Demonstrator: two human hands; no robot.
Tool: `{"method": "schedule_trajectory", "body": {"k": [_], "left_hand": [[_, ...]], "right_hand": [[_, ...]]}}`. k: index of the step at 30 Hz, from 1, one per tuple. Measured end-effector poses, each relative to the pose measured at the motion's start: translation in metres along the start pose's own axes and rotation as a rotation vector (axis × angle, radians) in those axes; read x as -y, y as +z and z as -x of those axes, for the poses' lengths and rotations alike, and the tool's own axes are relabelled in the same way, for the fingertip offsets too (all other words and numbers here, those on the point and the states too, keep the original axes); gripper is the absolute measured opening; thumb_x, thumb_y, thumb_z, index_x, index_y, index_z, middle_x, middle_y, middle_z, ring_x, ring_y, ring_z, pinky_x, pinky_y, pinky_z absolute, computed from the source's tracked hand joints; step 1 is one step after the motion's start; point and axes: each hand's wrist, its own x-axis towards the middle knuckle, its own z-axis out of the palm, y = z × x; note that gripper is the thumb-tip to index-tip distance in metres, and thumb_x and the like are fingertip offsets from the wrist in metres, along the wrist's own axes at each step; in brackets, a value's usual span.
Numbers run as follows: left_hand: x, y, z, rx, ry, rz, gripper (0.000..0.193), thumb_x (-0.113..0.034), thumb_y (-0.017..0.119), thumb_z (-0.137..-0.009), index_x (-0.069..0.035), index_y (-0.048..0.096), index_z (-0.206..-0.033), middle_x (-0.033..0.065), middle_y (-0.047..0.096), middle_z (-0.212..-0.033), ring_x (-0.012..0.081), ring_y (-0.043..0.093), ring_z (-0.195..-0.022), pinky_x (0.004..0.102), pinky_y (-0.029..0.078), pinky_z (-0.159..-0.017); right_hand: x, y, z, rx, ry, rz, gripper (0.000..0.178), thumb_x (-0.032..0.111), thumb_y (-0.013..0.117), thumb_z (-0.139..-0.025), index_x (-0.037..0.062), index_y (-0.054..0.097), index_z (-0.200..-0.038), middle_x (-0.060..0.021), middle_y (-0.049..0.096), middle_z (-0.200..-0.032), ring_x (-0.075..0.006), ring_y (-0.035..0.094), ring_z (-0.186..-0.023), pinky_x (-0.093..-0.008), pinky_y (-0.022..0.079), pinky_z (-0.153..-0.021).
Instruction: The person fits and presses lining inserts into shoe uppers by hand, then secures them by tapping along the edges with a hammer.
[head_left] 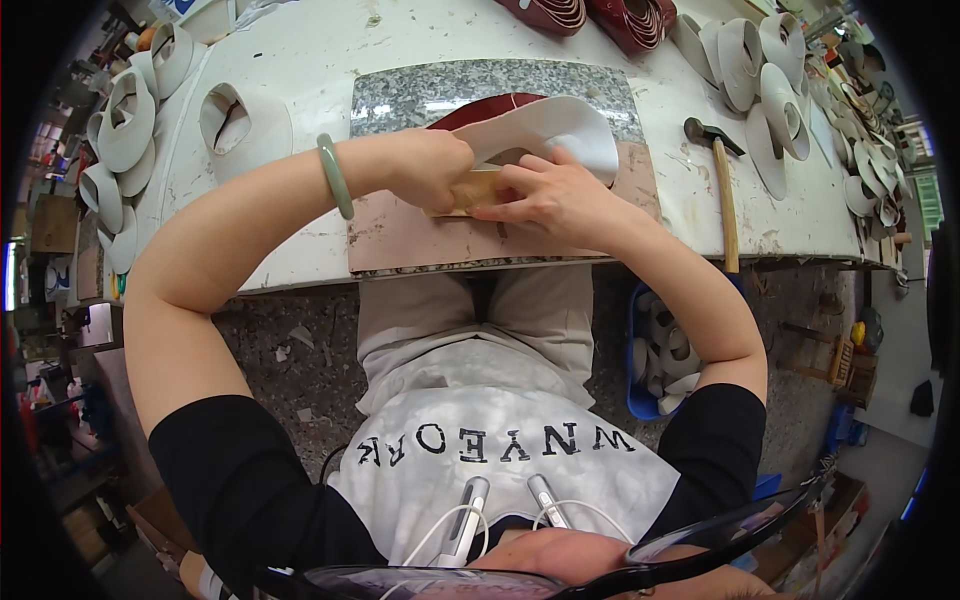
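A curved shoe upper (575, 125), white inside with dark red showing behind it, lies on a board in front of me. Along its near edge runs a tan, glossy strip (474, 192). My left hand (432, 168), with a green bangle at the wrist, is closed in a fist at the left end of this strip. My right hand (560, 195) curls its thumb and fingers over the strip's right part, pressing or pinching it. The fingertips of the left hand are hidden.
The brown board (400, 235) lies on a speckled stone slab (420, 85). A hammer (722, 180) rests to the right. Pale shoe uppers (245, 120) stand at both sides, dark red ones (630, 20) at the back. Below the table's right edge sits a blue bin (633, 375) of pale pieces.
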Motion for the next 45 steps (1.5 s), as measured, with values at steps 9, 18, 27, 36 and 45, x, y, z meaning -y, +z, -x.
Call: {"method": "schedule_trajectory", "body": {"k": [9,18,27,36,45], "left_hand": [[-0.008,0.022,0.014,-0.290,-0.031,0.069,0.017,-0.017,0.062,-0.073,-0.002,0.064,-0.080,0.0175,0.065,-0.073,0.0311,0.065,-0.070,0.0392,0.051,-0.063],[-0.010,-0.014,0.074,-0.488,0.495,1.357,0.048,-0.032,0.073,-0.084,0.004,0.063,-0.113,0.0033,0.065,-0.092,0.0070,0.058,-0.084,0.0212,0.046,-0.075],[-0.008,-0.038,0.067,-0.185,0.505,1.162,0.027,-0.021,0.063,-0.093,0.003,0.064,-0.104,-0.0008,0.063,-0.085,0.0062,0.057,-0.076,0.0251,0.049,-0.070],[-0.016,-0.007,0.000,-0.416,0.220,-0.337,0.013,-0.015,0.067,-0.077,-0.006,0.069,-0.085,0.0161,0.064,-0.080,0.0333,0.063,-0.082,0.0420,0.050,-0.073],[-0.010,0.026,-0.008,-0.585,-0.082,0.173,0.016,-0.019,0.062,-0.074,-0.005,0.070,-0.076,0.0170,0.066,-0.072,0.0336,0.065,-0.073,0.0434,0.052,-0.070]], "right_hand": [[0.016,0.007,-0.013,-0.124,0.004,-0.017,0.027,0.021,0.066,-0.076,0.0189,0.069,-0.103,0.0025,0.056,-0.103,-0.0175,0.051,-0.100,-0.0383,0.034,-0.083],[0.006,-0.068,0.001,-0.735,0.008,-0.858,0.016,0.003,0.074,-0.074,0.0050,0.062,-0.085,-0.0048,0.063,-0.093,-0.0185,0.059,-0.090,-0.0323,0.045,-0.084],[-0.018,-0.107,0.012,-0.174,-0.291,-0.944,0.017,0.000,0.071,-0.079,0.0059,0.074,-0.095,-0.0051,0.069,-0.093,-0.0158,0.061,-0.091,-0.0331,0.040,-0.085],[0.018,0.002,0.021,-0.164,0.064,0.440,0.041,0.016,0.056,-0.077,0.0058,0.063,-0.116,0.0012,0.054,-0.105,-0.0138,0.050,-0.103,-0.0357,0.038,-0.080],[0.030,-0.003,0.027,0.019,0.222,0.309,0.050,0.014,0.055,-0.079,0.0059,0.054,-0.129,0.0009,0.050,-0.108,-0.0152,0.047,-0.104,-0.0327,0.038,-0.079]]}}
